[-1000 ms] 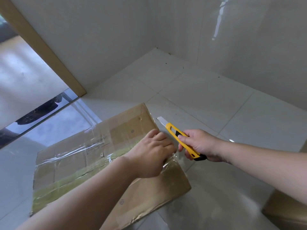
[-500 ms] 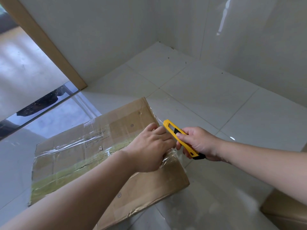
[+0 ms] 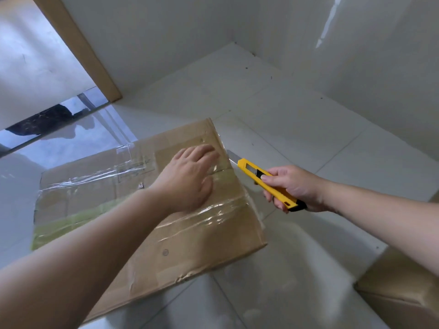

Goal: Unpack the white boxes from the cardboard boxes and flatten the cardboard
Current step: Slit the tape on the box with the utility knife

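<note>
Pressing flat on the taped cardboard box [image 3: 147, 210] with left hand [image 3: 187, 179], right hand [image 3: 294, 188] gripping yellow knife [image 3: 266, 184]; blade could slip toward spread fingers [image 3: 206, 150] nearby.

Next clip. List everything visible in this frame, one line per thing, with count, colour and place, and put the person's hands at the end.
cardboard box: 1, brown, taped shut with clear tape, lying on the floor at centre left
second cardboard box: 1, brown, partly in view at the bottom right corner
utility knife: 1, yellow with black end, blade out, tip at the taped box's right edge
floor: white glossy tiles, across the frame
walls: white, meeting at a corner at the top
wooden door frame: 1, light brown, upper left
left hand: 1, fingers spread, pressing on the top of the taped box
right hand: 1, gripping the knife handle, right of the box
</note>
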